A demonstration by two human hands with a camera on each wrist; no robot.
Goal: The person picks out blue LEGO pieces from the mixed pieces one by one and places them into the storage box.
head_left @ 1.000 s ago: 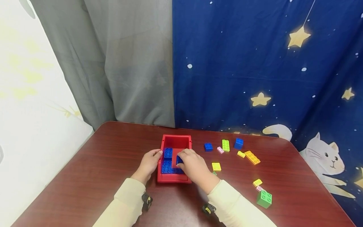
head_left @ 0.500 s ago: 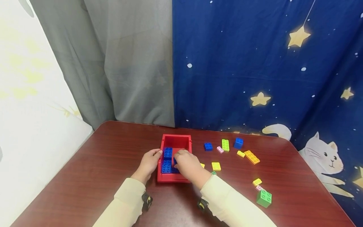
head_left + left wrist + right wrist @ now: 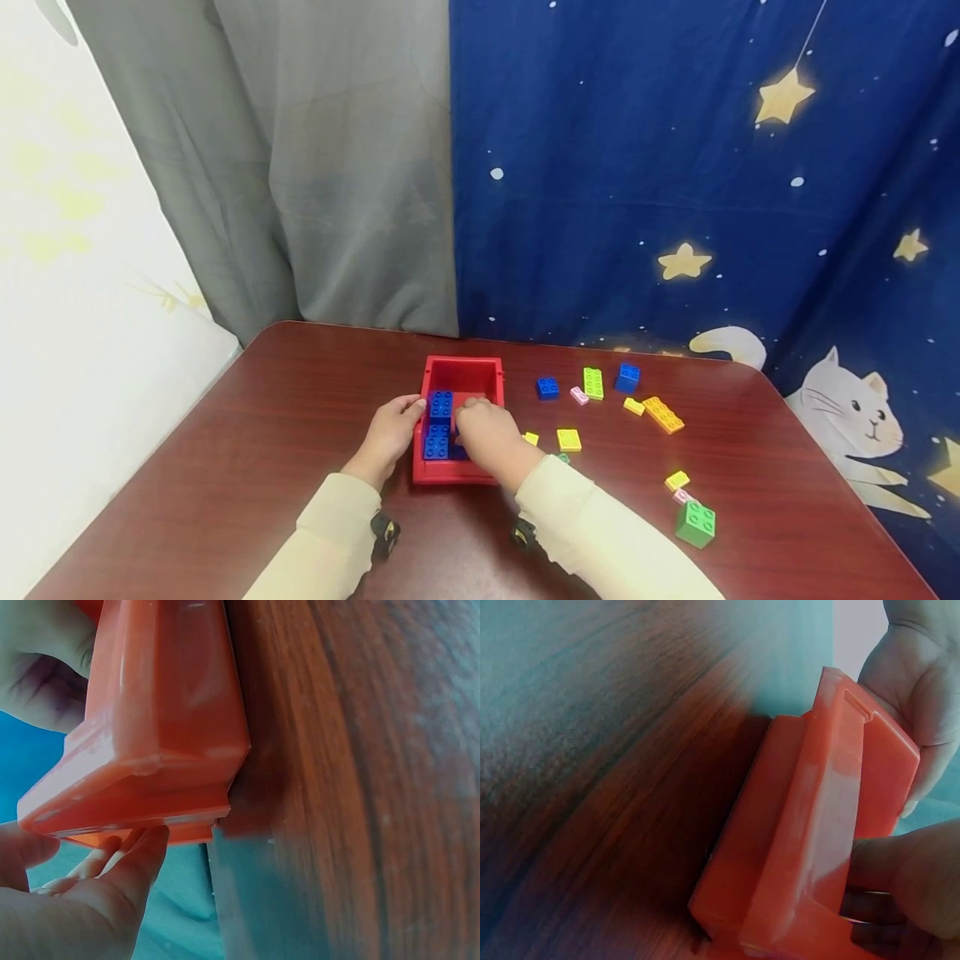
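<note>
A red plastic box (image 3: 456, 473) stands on the table in the head view, with blue building bricks (image 3: 440, 405) along the left of its inside. My left hand (image 3: 390, 435) grips the box's left wall; in the left wrist view its thumb and fingers (image 3: 142, 862) lie either side of the red rim. Down inside the box, my right hand (image 3: 491, 435) has curled fingers on a blue brick (image 3: 458, 451), which they mostly cover. From the right wrist, the right hand (image 3: 922, 889) reaches past the near wall, and that wall hides the brick.
Right of the box lie loose bricks: a blue one (image 3: 547, 388), a lime one (image 3: 593, 383), a taller blue one (image 3: 627, 377), an orange one (image 3: 663, 415) and a yellow one (image 3: 568, 440). A green block (image 3: 696, 524) sits nearer the front right. Curtains (image 3: 360, 167) hang behind the table.
My right hand has shifted left and deeper within the box, uncovering a yellow brick beside it. The left hand keeps its hold on the box. The head view has turned slightly right.
</note>
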